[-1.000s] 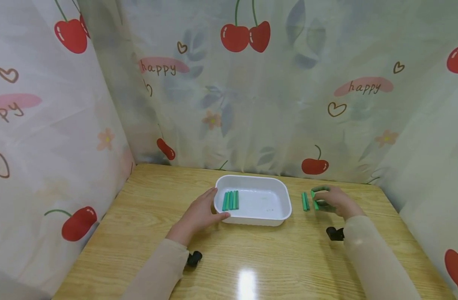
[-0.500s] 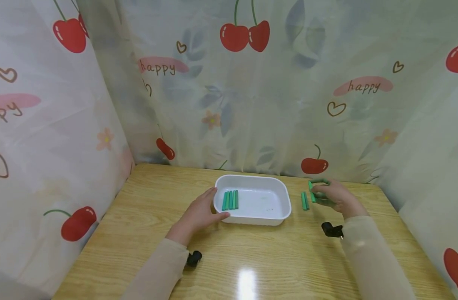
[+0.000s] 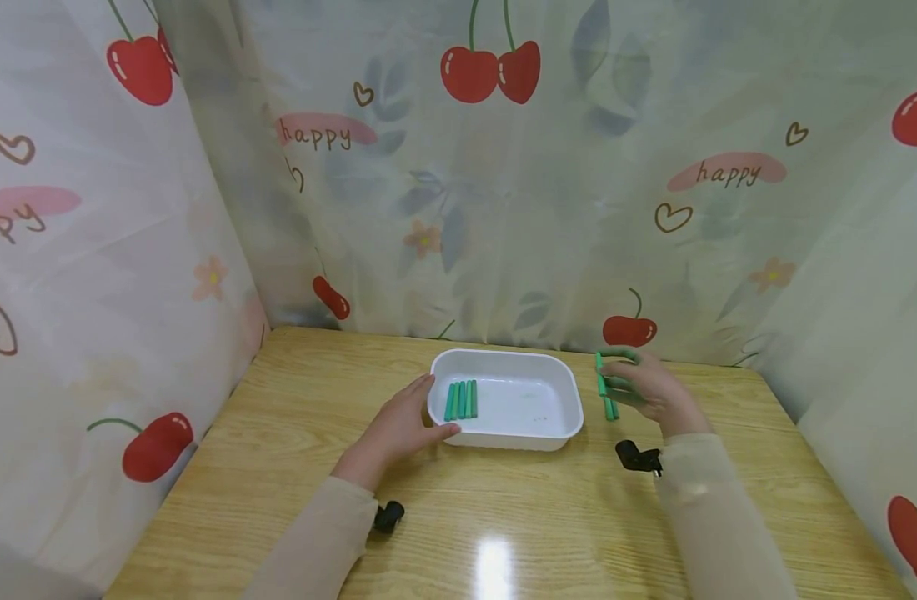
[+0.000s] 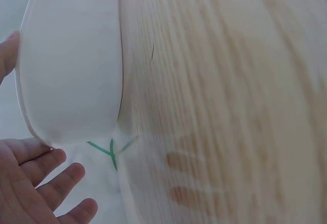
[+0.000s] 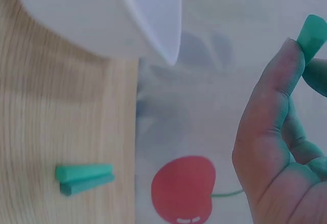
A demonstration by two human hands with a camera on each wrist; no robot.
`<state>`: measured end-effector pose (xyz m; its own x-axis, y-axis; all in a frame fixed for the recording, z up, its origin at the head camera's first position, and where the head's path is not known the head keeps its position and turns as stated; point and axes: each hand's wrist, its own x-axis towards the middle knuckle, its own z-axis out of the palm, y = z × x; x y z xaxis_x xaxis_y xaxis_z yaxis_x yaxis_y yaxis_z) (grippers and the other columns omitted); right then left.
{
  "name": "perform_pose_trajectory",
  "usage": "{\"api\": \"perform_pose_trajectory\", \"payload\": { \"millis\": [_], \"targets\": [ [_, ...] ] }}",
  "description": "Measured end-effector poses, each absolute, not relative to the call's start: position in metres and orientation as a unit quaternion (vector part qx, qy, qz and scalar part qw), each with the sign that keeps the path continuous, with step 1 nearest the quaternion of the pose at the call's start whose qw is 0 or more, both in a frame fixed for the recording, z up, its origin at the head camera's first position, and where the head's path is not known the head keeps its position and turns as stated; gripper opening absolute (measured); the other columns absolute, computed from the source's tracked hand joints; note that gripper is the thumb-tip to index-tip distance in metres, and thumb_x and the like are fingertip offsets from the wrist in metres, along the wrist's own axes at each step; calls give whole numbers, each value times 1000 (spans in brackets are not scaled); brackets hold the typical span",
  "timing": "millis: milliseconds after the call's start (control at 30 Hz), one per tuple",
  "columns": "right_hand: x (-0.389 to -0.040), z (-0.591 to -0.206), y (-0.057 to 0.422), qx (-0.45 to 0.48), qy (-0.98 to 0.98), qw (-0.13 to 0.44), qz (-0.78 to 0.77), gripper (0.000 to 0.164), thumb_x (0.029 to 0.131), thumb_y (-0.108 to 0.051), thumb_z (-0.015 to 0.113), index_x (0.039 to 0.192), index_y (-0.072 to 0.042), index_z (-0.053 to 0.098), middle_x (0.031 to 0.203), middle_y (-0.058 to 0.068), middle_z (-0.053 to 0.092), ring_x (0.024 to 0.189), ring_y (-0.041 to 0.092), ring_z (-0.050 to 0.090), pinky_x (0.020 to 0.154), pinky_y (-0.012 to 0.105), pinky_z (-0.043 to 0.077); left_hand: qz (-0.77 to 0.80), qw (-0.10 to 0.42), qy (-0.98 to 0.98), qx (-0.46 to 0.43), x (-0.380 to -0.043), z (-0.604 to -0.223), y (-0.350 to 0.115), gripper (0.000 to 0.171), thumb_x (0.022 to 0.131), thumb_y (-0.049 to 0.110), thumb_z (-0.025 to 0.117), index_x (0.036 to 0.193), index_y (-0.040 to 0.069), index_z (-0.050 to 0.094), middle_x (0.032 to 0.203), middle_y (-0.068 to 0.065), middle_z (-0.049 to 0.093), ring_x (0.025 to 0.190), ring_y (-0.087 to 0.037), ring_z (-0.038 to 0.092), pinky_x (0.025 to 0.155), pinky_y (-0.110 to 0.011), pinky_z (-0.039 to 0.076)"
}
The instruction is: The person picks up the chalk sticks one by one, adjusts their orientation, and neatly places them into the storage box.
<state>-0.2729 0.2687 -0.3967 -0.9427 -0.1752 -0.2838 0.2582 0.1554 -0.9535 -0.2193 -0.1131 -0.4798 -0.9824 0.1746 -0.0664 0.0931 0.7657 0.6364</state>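
My right hand [image 3: 649, 389] pinches a green chalk stick [image 3: 600, 373] by its middle, raised right of a white plastic tub [image 3: 537, 443]. In the right wrist view the chalk's end [image 5: 312, 39] shows at the fingertips, and green dust coats the fingers. Two more chalk sticks [image 5: 84, 175] lie side by side on the table below. My left hand [image 3: 398, 427] holds the tub's left end, thumb on the front rim and index finger at the left side; its other fingers [image 4: 65, 183] are spread loosely. Several chalk sticks [image 3: 461, 400] lie in a row inside the tub, at its left end.
The wooden table [image 3: 458, 500] runs back to a printed curtain [image 3: 503, 250] that also hangs along both sides. A black wrist camera mount [image 3: 638, 457] sits under the right wrist, another mount [image 3: 388, 517] by the left.
My right hand has lifted a chalk stick off the table and carried it left, over the two lying sticks towards the tub. The left hand and tub have stayed still.
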Motion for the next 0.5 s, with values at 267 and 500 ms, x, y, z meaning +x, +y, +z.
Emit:
{"api": "perform_pose_trajectory", "payload": {
  "millis": [267, 500],
  "targets": [
    [-275, -390, 249, 21, 737, 157, -657, 56, 97, -9, 63, 145, 2, 37, 117, 10, 53, 93, 18, 61, 82, 30, 56, 337, 60, 937, 72, -218, -477, -113, 109, 78, 69, 72, 161, 16, 24, 165, -1, 23, 150, -28, 24, 118, -49, 28],
    [-277, -391, 230, 14, 722, 160, -673, 45, 97, -6, 62, 137, 2, 44, 112, 8, 56, 97, 23, 62, 83, 30, 57, 340, 65, 936, 69, -217, -476, -113, 108, 79, 67, 73, 161, 17, 23, 165, -2, 23, 150, -28, 23, 118, -50, 28]
  ]
}}
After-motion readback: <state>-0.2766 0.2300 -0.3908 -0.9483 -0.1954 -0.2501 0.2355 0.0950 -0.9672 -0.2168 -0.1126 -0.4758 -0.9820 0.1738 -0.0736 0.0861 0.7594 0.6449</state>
